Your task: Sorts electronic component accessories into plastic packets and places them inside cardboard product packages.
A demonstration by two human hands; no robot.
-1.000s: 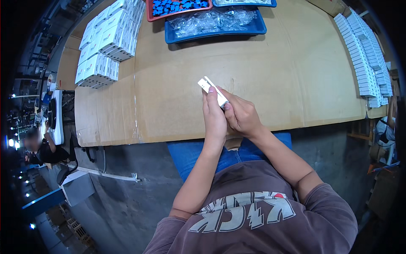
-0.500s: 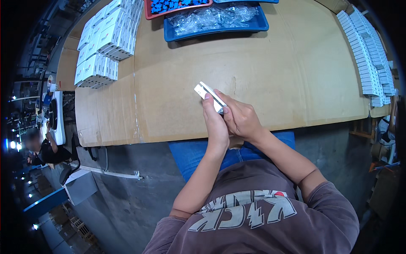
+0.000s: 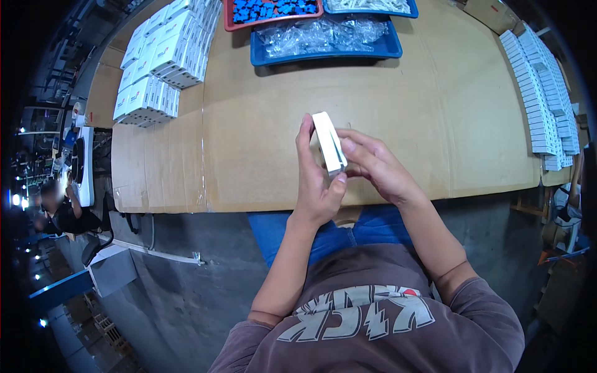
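Note:
A small flat white box (image 3: 328, 140) stands on edge between both my hands, above the near edge of the cardboard-covered table (image 3: 435, 118). My left hand (image 3: 315, 180) grips its left side, thumb at the lower end. My right hand (image 3: 372, 163) holds the right side with fingers curled against it. The box's long face points up and away from me.
Stacks of white boxes (image 3: 163, 59) sit at the far left. A row of flat white boxes (image 3: 541, 93) lines the right edge. A blue tray of clear bags (image 3: 323, 40) and a red tray of blue parts (image 3: 273, 9) stand at the back. Another person (image 3: 53, 205) sits far left.
The box has turned from lying slanted to more upright between my hands, and both hands have shifted a little toward me.

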